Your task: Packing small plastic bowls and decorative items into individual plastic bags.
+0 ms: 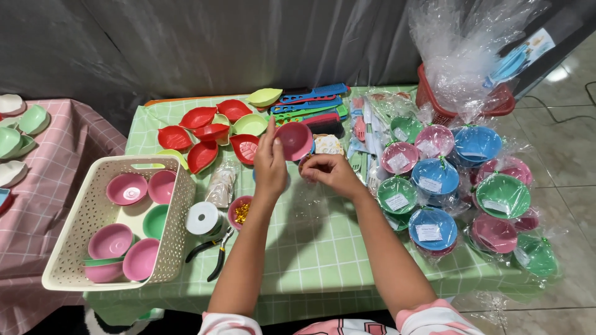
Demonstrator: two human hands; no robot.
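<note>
The left hand (pixel 270 162) grips a pink bowl (pixel 294 140) above the surface (pixel 310 248); the right hand (pixel 330 172), just right of it, is closed, pinching something too small to tell.

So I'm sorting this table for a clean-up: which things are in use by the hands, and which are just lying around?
In use:
left hand
right hand
pink bowl

Lying about:
cream basket of bowls
pliers
white spool
red leaf dishes
combs
wrapped bowl sets
</note>
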